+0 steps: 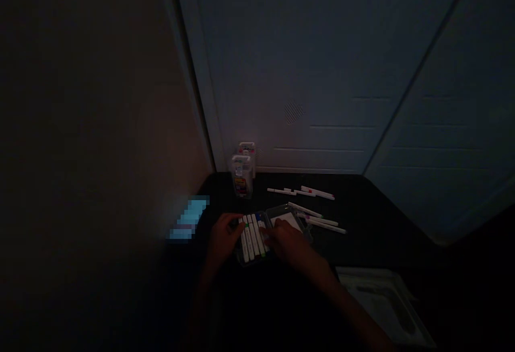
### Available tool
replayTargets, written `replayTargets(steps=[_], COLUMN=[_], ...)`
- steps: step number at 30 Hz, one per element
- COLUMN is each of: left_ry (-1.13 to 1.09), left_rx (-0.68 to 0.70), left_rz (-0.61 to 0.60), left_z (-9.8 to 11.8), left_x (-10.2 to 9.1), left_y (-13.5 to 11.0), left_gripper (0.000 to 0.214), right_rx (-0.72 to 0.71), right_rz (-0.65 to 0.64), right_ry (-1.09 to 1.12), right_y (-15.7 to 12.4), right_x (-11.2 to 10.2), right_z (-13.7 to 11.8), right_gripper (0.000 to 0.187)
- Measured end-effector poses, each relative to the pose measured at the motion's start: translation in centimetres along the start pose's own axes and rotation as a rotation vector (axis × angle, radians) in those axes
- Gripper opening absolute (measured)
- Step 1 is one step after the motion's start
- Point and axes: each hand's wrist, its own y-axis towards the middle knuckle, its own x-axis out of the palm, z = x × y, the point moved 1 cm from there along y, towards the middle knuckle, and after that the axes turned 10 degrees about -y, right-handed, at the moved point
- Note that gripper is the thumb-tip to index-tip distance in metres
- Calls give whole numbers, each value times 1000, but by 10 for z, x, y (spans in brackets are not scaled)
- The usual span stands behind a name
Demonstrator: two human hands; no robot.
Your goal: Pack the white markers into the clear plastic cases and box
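The room is very dim. An open clear case [295, 222] lies on a dark table, with several white markers [252, 239] lined up in its left half. My left hand [224, 239] rests at the case's left edge, fingers curled against the marker ends. My right hand [287, 244] lies over the case's middle, its fingertips touching the markers. Whether either hand grips a marker is too dark to tell.
Two upright clear marker packs [242, 174] stand at the back by the wall. Loose white markers [306, 191] lie behind and to the right of the case [322, 220]. A flat pale tray or lid [384, 303] sits at the near right. A blurred light-blue patch [189, 219] is at left.
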Motion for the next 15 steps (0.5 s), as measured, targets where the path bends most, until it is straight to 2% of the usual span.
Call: replayTargets(steps=[4, 9, 15], left_ry=[-13, -21, -30], left_rx=[-3, -14, -11], left_rz=[2, -1, -10], left_z=[-1, -3, -5], left_x=[0, 0, 0], left_y=[0, 1, 1], left_gripper=[29, 29, 29], right_rx=[-31, -103, -212], right_rz=[-19, 32, -75], right_ry=[0, -24, 22], right_y=[5, 15, 27], right_x=[-3, -6, -12], right_z=[5, 14, 28], right_gripper=[40, 47, 52])
